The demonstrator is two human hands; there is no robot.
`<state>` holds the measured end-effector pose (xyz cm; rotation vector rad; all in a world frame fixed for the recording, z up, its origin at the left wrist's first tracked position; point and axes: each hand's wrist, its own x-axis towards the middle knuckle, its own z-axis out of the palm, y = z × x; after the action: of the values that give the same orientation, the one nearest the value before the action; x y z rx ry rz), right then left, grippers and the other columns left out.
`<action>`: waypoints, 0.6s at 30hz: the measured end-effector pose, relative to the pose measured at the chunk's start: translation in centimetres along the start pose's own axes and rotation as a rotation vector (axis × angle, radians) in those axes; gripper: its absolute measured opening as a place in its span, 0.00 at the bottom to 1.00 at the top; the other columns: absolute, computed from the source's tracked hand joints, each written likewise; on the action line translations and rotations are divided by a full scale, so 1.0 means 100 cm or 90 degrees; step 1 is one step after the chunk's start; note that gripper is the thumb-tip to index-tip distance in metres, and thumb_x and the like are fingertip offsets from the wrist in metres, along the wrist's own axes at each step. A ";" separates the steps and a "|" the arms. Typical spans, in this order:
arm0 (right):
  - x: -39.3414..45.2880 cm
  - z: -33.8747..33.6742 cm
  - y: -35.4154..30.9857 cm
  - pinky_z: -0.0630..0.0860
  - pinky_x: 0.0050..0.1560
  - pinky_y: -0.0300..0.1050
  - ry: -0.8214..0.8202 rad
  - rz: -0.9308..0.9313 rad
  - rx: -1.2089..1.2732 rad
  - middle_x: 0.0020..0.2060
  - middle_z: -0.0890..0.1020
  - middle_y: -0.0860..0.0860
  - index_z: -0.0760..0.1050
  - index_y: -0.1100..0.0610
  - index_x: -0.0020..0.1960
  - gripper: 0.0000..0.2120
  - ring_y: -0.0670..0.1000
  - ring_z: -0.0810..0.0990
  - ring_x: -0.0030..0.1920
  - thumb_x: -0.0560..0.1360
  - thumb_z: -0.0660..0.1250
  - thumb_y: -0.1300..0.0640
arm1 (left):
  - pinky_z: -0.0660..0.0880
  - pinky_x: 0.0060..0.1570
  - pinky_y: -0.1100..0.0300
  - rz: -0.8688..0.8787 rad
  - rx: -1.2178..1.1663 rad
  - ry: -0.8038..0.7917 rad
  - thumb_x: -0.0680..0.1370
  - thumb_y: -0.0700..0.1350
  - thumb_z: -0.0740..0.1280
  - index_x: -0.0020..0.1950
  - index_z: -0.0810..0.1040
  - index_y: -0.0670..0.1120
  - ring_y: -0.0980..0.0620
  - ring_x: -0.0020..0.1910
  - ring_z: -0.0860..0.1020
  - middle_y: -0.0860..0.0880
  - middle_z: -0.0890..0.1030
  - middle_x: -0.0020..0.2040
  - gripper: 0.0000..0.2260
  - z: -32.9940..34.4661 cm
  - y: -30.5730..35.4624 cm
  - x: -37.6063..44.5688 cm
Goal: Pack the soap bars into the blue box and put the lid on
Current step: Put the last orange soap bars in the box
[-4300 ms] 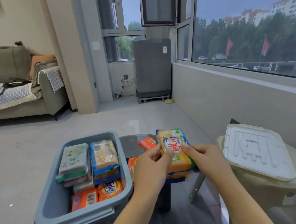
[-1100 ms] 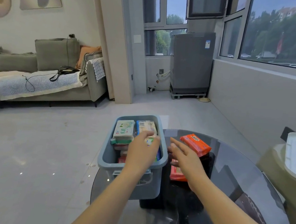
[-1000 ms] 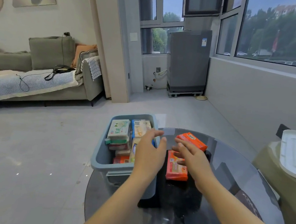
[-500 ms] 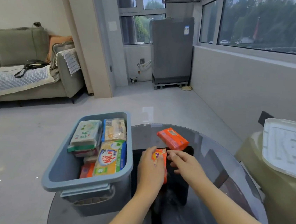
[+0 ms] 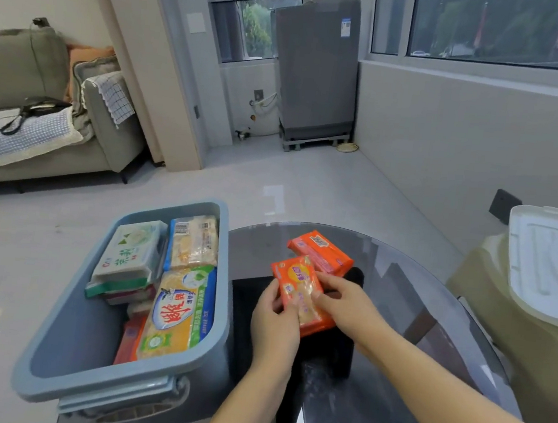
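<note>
Head view, your left hand (image 5: 276, 321) and right hand (image 5: 347, 304) both gripping an orange soap bar (image 5: 300, 291), blue box (image 5: 61, 333) left, white lid (image 5: 551, 264) far right.

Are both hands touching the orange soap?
Touching. In the head view, the left hand grips the held orange soap bar along its left edge, and the right hand has fingers curled on its right side.

Setting was a home living room: grey sofa (image 5: 40, 110), covered washing machine (image 5: 315, 67), glass table (image 5: 400, 293), tiled floor (image 5: 273, 183).
</note>
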<state>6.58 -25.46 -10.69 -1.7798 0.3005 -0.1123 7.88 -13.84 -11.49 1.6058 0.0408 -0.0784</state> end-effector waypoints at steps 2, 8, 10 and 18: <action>0.011 -0.011 -0.005 0.75 0.44 0.33 0.036 -0.011 0.010 0.45 0.79 0.42 0.73 0.53 0.65 0.20 0.45 0.79 0.46 0.74 0.65 0.63 | 0.79 0.54 0.53 0.005 -0.041 0.011 0.78 0.38 0.64 0.66 0.75 0.50 0.57 0.53 0.80 0.51 0.82 0.56 0.18 0.011 0.011 0.005; 0.053 -0.041 -0.014 0.79 0.48 0.44 0.065 -0.042 0.054 0.48 0.80 0.44 0.72 0.50 0.66 0.20 0.48 0.81 0.49 0.76 0.64 0.60 | 0.78 0.56 0.52 -0.004 -0.118 0.006 0.78 0.39 0.64 0.68 0.73 0.51 0.55 0.54 0.80 0.52 0.81 0.56 0.18 0.053 0.033 0.033; 0.066 -0.046 -0.013 0.78 0.43 0.40 0.060 -0.037 0.066 0.49 0.80 0.44 0.71 0.49 0.67 0.19 0.46 0.81 0.49 0.76 0.64 0.59 | 0.78 0.57 0.53 -0.013 -0.124 0.016 0.79 0.39 0.64 0.68 0.73 0.50 0.55 0.55 0.79 0.52 0.80 0.57 0.18 0.064 0.032 0.044; 0.087 -0.052 0.003 0.73 0.40 0.30 0.052 -0.043 -0.025 0.56 0.77 0.43 0.69 0.49 0.68 0.19 0.39 0.77 0.47 0.78 0.61 0.58 | 0.78 0.51 0.59 -0.046 -0.102 0.059 0.77 0.41 0.66 0.69 0.71 0.49 0.56 0.54 0.78 0.50 0.78 0.61 0.20 0.076 0.009 0.068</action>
<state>13.69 -32.76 -10.54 -1.8275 0.3036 -0.2289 14.56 -21.63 -11.39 1.4476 0.1734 -0.0546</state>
